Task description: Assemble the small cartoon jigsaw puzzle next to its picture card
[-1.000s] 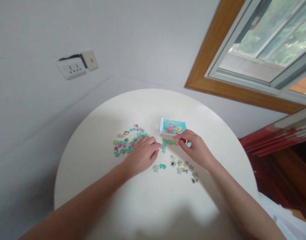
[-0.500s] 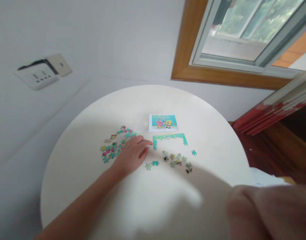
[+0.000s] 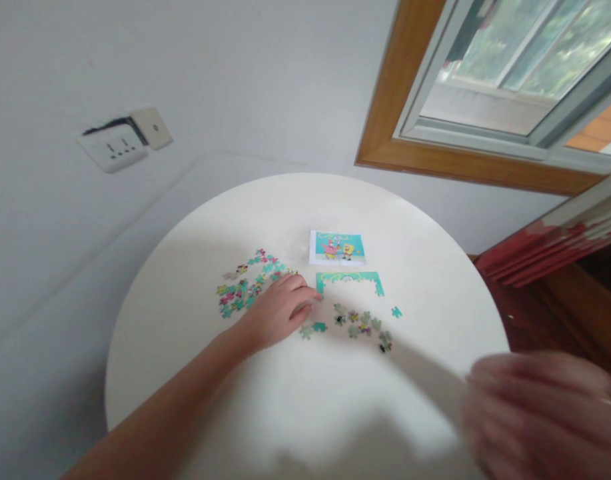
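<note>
On the table, my left hand (image 3: 284, 308) rests with its fingers stretched out and the thumb apart. Its index fingertip touches the lower left end of a joined puzzle border (image 3: 350, 276), a turquoise strip with short arms down both sides. Under and beside the hand spreads a pile of loose jigsaw pieces (image 3: 240, 293), partly covered by it. My right hand (image 3: 540, 413) is raised at the lower right, close to the camera; motion blur hides what its fingers do. Several loose pieces (image 3: 365, 327) lie below the border, many pale side up.
Behind the border lies a picture card (image 3: 339, 248) with cartoon figures. One turquoise piece (image 3: 396, 311) sits to the right, another (image 3: 320, 327) near my left thumb. The round white table (image 3: 185, 373) stands against a wall with a socket (image 3: 116, 147) and a wood-framed window (image 3: 465, 170).
The view has shifted, so the table sits farther right. My left hand stays by the border's left end. My right hand has moved and shows more of its fingers, blurred.
</note>
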The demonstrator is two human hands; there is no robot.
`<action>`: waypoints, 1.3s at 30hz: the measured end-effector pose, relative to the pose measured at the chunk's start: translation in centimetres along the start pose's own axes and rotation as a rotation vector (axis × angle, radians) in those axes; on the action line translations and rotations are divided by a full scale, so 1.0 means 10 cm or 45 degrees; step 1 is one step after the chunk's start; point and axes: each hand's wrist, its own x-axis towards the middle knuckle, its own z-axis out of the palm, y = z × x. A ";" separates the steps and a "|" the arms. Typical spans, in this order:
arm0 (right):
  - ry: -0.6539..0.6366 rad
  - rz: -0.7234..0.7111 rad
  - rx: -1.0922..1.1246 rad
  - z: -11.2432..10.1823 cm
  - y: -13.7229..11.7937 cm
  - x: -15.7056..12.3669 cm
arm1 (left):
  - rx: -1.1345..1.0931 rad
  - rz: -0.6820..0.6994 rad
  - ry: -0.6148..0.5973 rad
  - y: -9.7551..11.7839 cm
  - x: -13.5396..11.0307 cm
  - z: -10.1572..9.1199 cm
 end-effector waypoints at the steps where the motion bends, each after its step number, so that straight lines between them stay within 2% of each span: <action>1: -0.064 -0.046 -0.017 0.23 0.09 0.38 | -0.019 0.027 -0.037 0.01 -0.01 -0.01; 3: -0.297 -0.100 -0.041 0.65 0.28 1.03 | -0.040 0.054 -0.093 0.03 -0.01 -0.01; 5: -0.568 -0.014 -0.026 0.91 0.43 1.40 | -0.049 0.059 -0.133 0.04 -0.02 0.00; 7: -0.771 0.177 0.050 0.97 0.53 1.48 | -0.048 0.064 -0.157 0.04 -0.01 0.02; 9: -0.928 0.327 0.141 0.92 0.57 1.41 | -0.038 0.075 -0.163 0.03 -0.01 0.04; 12: -1.045 0.416 0.246 0.81 0.57 1.30 | -0.026 0.079 -0.169 0.02 0.00 0.05; 22: -1.111 0.533 0.248 0.85 0.54 1.35 | -0.069 0.096 -0.180 0.04 0.00 0.05; 28: -1.064 0.637 0.273 0.87 0.59 1.28 | -0.084 0.087 -0.201 0.07 0.01 0.07; 39: -0.951 0.659 0.250 0.97 0.56 1.27 | -0.069 0.106 -0.185 0.11 0.01 0.06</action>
